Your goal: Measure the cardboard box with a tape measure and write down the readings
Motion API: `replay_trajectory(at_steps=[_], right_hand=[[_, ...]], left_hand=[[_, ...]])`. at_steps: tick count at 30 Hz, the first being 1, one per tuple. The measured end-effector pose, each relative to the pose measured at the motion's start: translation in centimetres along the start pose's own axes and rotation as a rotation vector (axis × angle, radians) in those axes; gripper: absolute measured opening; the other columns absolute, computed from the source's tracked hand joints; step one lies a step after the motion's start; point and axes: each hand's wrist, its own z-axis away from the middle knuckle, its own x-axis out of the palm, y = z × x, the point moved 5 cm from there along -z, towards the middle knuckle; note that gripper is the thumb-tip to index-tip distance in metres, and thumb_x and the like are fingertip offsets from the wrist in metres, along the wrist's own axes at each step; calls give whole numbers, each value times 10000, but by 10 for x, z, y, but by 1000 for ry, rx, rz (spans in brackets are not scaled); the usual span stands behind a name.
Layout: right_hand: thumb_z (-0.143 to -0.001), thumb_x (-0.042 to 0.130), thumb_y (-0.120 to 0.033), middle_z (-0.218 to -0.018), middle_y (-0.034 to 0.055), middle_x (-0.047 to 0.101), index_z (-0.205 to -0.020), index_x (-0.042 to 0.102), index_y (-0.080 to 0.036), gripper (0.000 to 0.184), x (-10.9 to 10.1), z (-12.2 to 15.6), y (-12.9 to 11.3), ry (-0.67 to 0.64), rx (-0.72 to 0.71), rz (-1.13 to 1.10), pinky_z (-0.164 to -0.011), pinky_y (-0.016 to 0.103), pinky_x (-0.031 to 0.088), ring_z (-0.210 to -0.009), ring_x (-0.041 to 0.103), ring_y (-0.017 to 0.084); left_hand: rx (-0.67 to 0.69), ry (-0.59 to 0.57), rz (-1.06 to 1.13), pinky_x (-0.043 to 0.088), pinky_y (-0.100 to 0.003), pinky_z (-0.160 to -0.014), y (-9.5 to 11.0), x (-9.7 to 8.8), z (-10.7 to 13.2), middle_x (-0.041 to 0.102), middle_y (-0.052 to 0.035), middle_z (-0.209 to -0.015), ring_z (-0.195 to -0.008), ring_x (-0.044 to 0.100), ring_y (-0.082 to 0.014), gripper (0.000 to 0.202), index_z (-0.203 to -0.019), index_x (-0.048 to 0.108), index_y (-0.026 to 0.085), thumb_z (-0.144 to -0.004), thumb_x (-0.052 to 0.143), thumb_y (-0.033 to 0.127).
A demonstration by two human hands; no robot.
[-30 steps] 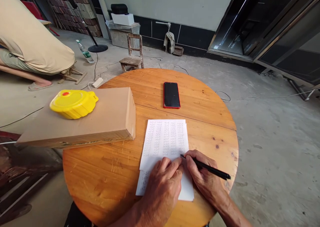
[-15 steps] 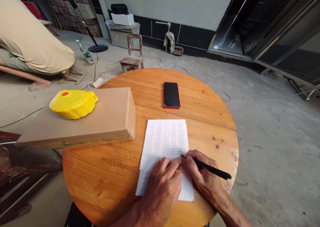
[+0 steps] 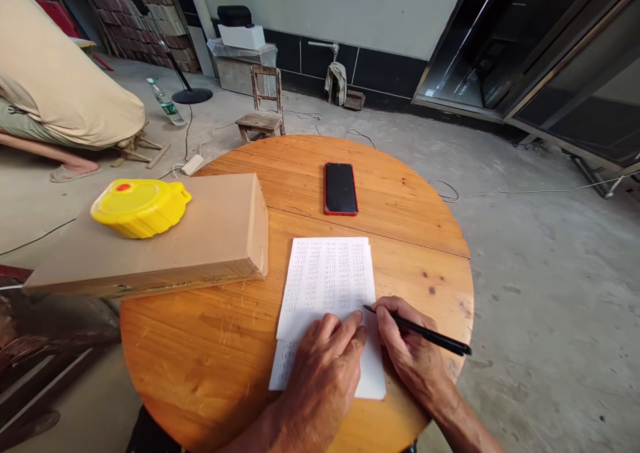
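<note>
White paper sheets (image 3: pixel 330 273) lie overlapped on the round wooden table (image 3: pixel 210 346), the upper one covered with columns of small handwritten figures. Across their lower part rests my left hand (image 3: pixel 327 366), palm down, its fingers stretched out and pressing on the paper. My right hand (image 3: pixel 415 346) is closed around a black pen (image 3: pixel 430 334) at the paper's right edge. The pen's tip is at the lower end of the rightmost column, just beyond my left fingertips. More writing shows on the lower sheet, partly hidden under my left hand.
A phone in a red case (image 3: pixel 341 188) lies beyond the paper. On the left, a cardboard box (image 3: pixel 210 226) bears a yellow plastic case (image 3: pixel 140 206) and overhangs the table. Past the table stand a small wooden chair (image 3: pixel 263 116) and a bottle (image 3: pixel 166 103); a person (image 3: pixel 60 73) sits at left.
The pen's tip has shifted slightly up and right, and its rear end has swung to the right with my right hand. My left hand stays on the paper. The view has shifted slightly.
</note>
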Motion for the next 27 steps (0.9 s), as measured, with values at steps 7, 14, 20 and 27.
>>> replay_trajectory(at_steps=[7, 14, 20, 27], right_hand=[[-927, 536, -247, -642, -16, 660, -803, 668, -190, 190, 2, 1, 1, -11, -4, 6, -476, 200, 448, -500, 559, 112], [-931, 532, -239, -664, -12, 672, -813, 672, -189, 190, 4, 1, 4, -36, -2, 5, -509, 206, 462, -531, 576, 116], [-929, 529, -220, -699, 1, 704, -819, 674, -185, 185, 5, 1, 5, -43, -26, 13, -564, 209, 497, -588, 630, 128], [-933, 521, -208, -714, 10, 715, -818, 668, -183, 189, 7, 2, 5, -45, -38, 27, -591, 205, 512, -603, 653, 131]], left_hand=[[-15, 3, 29, 561, -427, -790, 0, -2, -2, 664, -53, -1275, -925, 575, -246, 402, -1225, 601, 133, -868, 477, -4], [-23, -11, 45, 561, -431, -807, -1, -1, -1, 651, -44, -1297, -944, 570, -246, 424, -1247, 589, 144, -864, 485, -7], [-29, -22, 54, 557, -426, -810, -1, -1, -1, 650, -38, -1295, -944, 569, -244, 415, -1225, 592, 161, -861, 493, -9], [-31, -11, 52, 559, -428, -795, -1, 0, 0, 650, -22, -1303, -939, 569, -240, 422, -1219, 592, 167, -854, 488, -15]])
